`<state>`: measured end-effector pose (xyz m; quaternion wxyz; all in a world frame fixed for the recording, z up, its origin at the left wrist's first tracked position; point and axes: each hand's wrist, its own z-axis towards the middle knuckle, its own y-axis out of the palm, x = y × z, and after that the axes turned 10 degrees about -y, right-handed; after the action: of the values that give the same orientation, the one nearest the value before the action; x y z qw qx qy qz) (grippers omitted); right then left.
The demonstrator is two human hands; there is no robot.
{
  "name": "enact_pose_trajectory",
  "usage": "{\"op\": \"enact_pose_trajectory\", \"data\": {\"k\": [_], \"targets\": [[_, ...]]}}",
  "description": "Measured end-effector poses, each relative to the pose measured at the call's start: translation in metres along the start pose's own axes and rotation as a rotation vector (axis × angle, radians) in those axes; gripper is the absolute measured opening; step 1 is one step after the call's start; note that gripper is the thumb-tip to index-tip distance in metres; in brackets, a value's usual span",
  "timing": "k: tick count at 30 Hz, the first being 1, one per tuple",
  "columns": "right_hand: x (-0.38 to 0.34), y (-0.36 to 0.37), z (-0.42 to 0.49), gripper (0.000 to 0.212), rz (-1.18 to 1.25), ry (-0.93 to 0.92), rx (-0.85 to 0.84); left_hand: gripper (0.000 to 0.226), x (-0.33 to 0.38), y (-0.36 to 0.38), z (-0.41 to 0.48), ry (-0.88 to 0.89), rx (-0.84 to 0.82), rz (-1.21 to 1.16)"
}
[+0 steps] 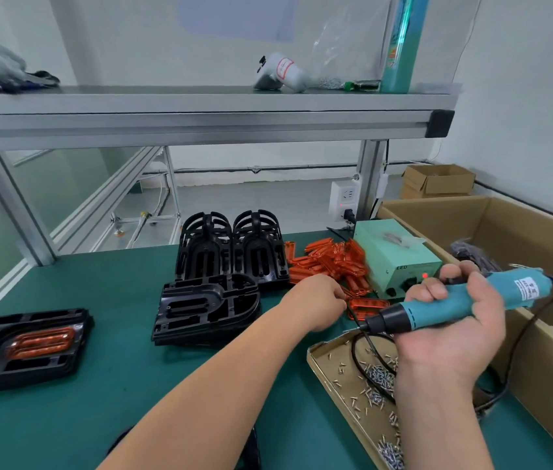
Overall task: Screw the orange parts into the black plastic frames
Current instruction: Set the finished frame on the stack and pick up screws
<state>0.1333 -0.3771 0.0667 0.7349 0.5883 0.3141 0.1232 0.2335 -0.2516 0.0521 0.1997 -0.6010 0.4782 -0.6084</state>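
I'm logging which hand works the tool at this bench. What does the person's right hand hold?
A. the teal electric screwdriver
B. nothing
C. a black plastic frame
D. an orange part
A: the right hand is curled round the teal electric screwdriver, with the tool's tip over the screw tray, while the left hand reaches to the orange parts.

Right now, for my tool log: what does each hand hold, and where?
Right hand grips the teal electric screwdriver round its mid-barrel. Left hand is at the orange plastic parts; grasp unclear.
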Motion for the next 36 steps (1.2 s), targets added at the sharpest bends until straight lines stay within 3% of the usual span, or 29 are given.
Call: {"op": "enact_pose_trajectory", "data": {"k": [6,12,19,25,28,36], "targets": [[0.000,0.000,0.000,0.010,0.008,0.015,-0.002,0.024,0.001,0.011,0.011,-0.029,-0.017,-0.124],[0.001,-0.001,0.000,0.011,0.016,0.024,-0.010,0.022,-0.001,0.013,0.014,-0.140,-0.088,-0.535],[0.003,-0.001,0.000,0.012,0.018,0.028,-0.027,0.034,0.004,0.018,0.021,-0.107,-0.062,-0.308],[0.003,-0.001,0.000,0.011,0.011,0.033,-0.039,0.001,0.000,0.023,0.022,-0.110,-0.082,-0.426],[0.004,-0.002,0.000,0.011,0.014,0.039,-0.043,0.007,0.004,0.027,0.021,-0.064,-0.048,-0.436],[0.006,-0.002,0.000,0.013,0.010,0.032,-0.053,0.023,0.015,0.025,0.017,-0.040,0.036,-0.144]]}}
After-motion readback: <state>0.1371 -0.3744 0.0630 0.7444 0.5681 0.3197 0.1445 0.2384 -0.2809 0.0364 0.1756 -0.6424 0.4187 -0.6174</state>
